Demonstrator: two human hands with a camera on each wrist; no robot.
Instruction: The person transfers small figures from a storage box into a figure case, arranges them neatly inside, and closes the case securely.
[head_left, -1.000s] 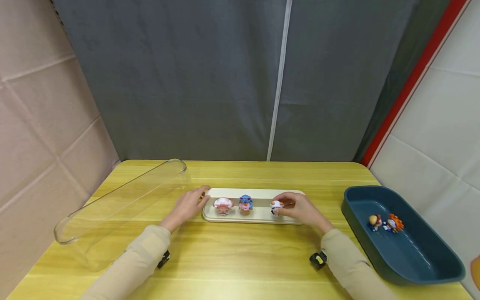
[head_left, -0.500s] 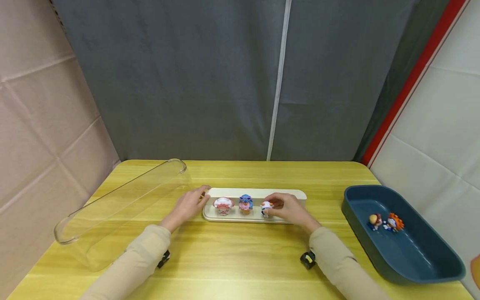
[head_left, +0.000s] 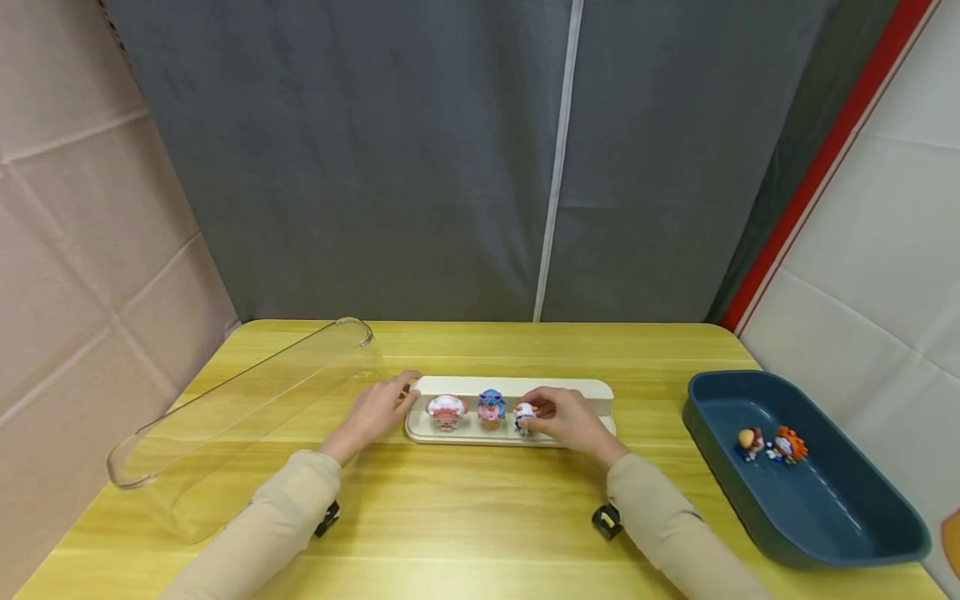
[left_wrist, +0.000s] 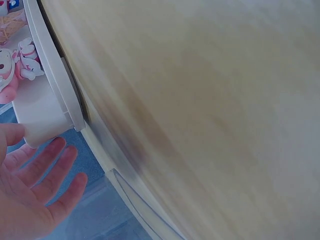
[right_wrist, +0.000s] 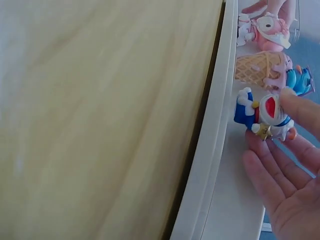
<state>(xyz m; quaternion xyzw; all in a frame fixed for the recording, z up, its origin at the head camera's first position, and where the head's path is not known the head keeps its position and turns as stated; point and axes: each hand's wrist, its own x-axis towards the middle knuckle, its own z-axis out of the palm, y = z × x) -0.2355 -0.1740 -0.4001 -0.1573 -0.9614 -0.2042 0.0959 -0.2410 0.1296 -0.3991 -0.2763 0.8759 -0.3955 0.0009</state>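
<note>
My right hand pinches a small blue-and-white figurine with a wide red mouth between thumb and fingers. The figurine stands upright on the long cream stepped tray, close beside a blue figurine set on an ice-cream cone. Left of that is a pink figurine with a white hat-like top, upright on the same step. At the tray's left end is my left hand, holding nothing, its fingers loosely extended and the thumb right at the tray's corner in the left wrist view.
A clear plastic cover lies slanted on the left of the wooden table. To the right stands a dark blue bin with two figurines inside. A grey curtain hangs behind, with light walls at both sides.
The right hand has moved left along the tray with the blue-and-white figurine, bringing it near the cone figurine. The left hand has stayed in place.
</note>
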